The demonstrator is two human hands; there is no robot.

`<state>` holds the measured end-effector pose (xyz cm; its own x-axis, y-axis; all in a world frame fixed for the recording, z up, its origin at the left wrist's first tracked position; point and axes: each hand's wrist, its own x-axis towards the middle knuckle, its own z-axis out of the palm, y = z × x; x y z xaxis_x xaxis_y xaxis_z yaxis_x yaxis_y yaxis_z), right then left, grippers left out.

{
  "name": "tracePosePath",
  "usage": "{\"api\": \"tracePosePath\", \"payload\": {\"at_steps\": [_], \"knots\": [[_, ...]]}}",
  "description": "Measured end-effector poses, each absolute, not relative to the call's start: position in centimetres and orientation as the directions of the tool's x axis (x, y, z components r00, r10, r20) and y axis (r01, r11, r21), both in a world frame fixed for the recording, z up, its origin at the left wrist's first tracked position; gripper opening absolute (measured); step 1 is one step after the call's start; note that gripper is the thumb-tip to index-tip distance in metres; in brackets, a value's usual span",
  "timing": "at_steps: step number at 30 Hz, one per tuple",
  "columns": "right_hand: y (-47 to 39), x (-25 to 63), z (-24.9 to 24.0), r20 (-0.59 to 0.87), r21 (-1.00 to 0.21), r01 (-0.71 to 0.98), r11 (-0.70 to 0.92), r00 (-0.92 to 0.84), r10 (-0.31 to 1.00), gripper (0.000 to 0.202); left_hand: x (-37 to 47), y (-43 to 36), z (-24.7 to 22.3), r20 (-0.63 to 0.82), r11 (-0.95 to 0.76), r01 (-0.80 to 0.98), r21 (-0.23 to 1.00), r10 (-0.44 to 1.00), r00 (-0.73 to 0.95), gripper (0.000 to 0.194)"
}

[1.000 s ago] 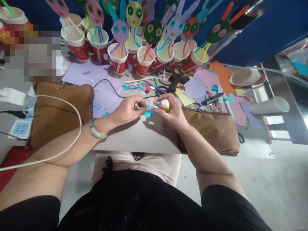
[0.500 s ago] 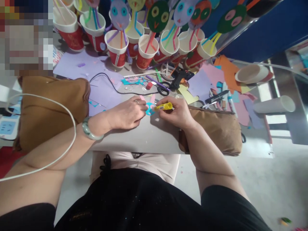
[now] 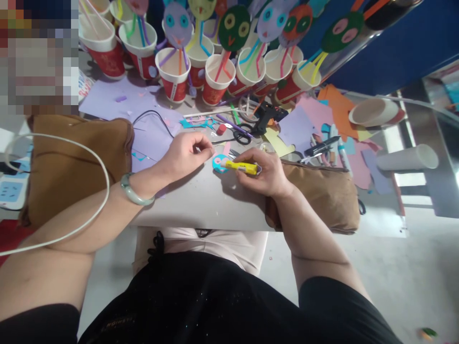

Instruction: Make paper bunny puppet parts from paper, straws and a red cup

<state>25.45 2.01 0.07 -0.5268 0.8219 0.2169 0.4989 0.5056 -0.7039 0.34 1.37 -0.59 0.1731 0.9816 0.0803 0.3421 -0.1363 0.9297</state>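
Observation:
A small blue paper face [image 3: 218, 163] with pink parts lies on the grey table near its front. Over its right side, my right hand [image 3: 263, 171] grips a yellow marker [image 3: 244, 166], the tip end pointing left at the face. My left hand [image 3: 191, 154] is just left of the face, thumb and index finger pinched together; whether something tiny is between them cannot be made out. A pink paper ear [image 3: 226, 148] stands out at the top of the face.
Red and white cups [image 3: 218, 79] with straws and paper faces line the back. Brown pouches [image 3: 81, 167] flank the arms. Black scissors [image 3: 243, 134], a red cap [image 3: 221, 129], a black stand [image 3: 267, 117] and paper scraps [image 3: 143, 102] lie behind the hands. A white cable crosses the left arm.
My left hand has lifted off the paper face and moved left and up, its fingers now pinched. The yellow marker has tilted and shifted slightly down over the face.

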Motion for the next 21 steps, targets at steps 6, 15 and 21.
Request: {"api": "tracePosePath", "payload": {"at_steps": [6,15,21], "knots": [[2.1,25.2,-0.7,0.209,-0.638,0.49,0.594,-0.632,0.746,0.016,0.6,1.6,-0.5,-0.032,0.031,0.084,0.996,0.999,0.02,0.015],[1.8,23.6,-2.5,0.27,-0.426,0.323,0.845,-0.846,0.459,0.016,0.8,1.6,-0.5,-0.051,0.05,-0.014,0.999,0.998,-0.038,0.022],[2.7,26.3,0.4,0.21,-0.361,0.512,0.78,-0.77,0.603,0.024,1.0,1.5,-0.4,-0.105,0.105,-0.075,0.992,0.994,0.01,0.02]]}}
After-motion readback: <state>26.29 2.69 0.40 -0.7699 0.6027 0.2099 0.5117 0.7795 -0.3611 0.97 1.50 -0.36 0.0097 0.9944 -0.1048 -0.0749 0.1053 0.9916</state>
